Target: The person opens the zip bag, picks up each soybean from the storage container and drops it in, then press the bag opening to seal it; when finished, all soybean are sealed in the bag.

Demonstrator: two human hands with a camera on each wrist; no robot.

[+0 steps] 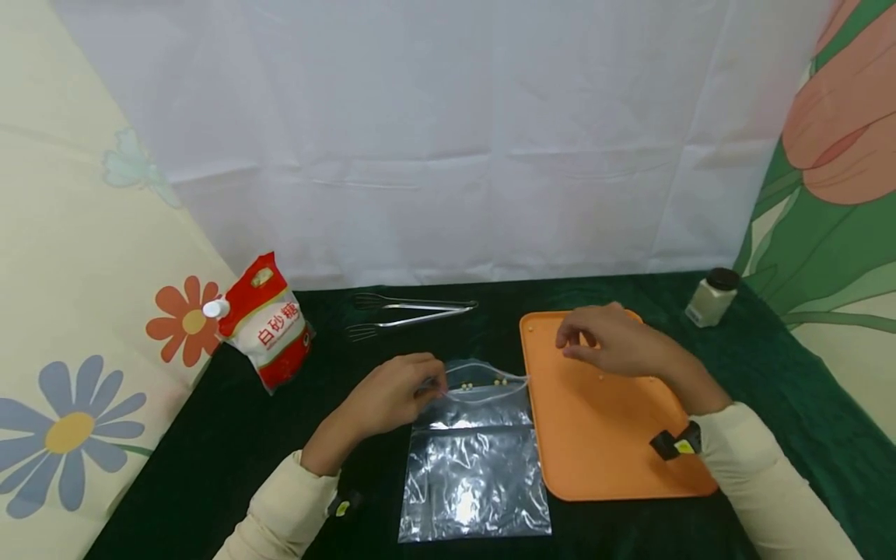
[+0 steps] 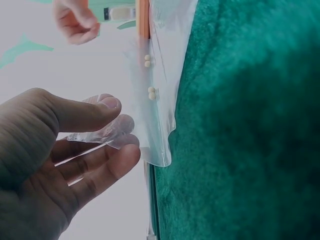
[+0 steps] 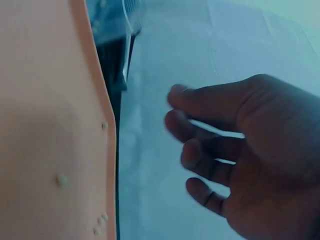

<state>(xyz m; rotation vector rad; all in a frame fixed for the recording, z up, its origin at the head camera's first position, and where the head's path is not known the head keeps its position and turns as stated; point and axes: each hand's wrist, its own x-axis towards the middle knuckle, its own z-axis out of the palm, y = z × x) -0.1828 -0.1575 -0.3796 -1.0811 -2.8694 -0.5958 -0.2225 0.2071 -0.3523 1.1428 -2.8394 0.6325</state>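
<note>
Pinching the edge of a clear plastic zip bag (image 1: 476,482) at its mouth, the left hand (image 1: 395,393) has its thumb and fingers clamped on the film. The bag lies on the dark green counter (image 1: 210,467), just left of an orange tray (image 1: 581,459), and small pale pellets (image 1: 467,386) show at its mouth. Above the tray, which bears more pellets, hangs the right hand (image 1: 616,340), fingers loosely bent, tips apart. Beyond the bag lie metal tongs (image 1: 427,302); a red-and-white sugar bag (image 1: 276,330) stands farther left, a dark-lidded jar (image 1: 711,302) far right.
</note>
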